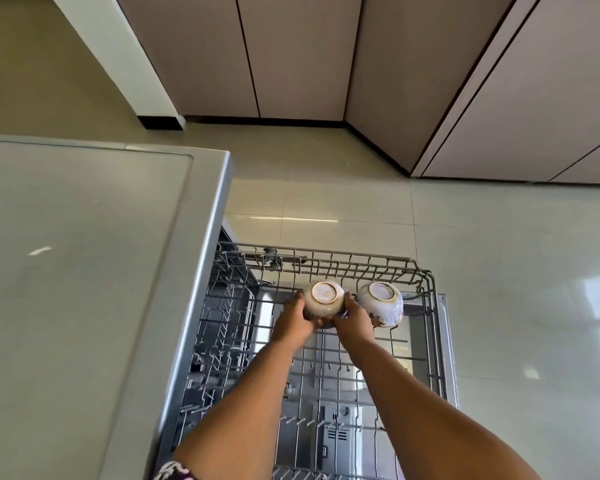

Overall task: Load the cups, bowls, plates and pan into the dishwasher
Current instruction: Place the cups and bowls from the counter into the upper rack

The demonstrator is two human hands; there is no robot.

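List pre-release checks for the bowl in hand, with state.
1. Bowl upside down: ok.
2. Left hand and right hand both grip it: ok.
3. Rack pulled out: ok.
4. Gap to second bowl, upside down on its right: cannot tell.
5. Bowl seated on the tines: cannot tell, hands hide its rim.
6. Free rack space toward the person: ok.

Single head-worn view, looking steeply down and forward, close over the pulled-out dishwasher rack point(326, 358), floor point(499, 271) beyond

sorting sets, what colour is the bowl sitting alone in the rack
White with a dark painted pattern near its rim: the bowl, head view.
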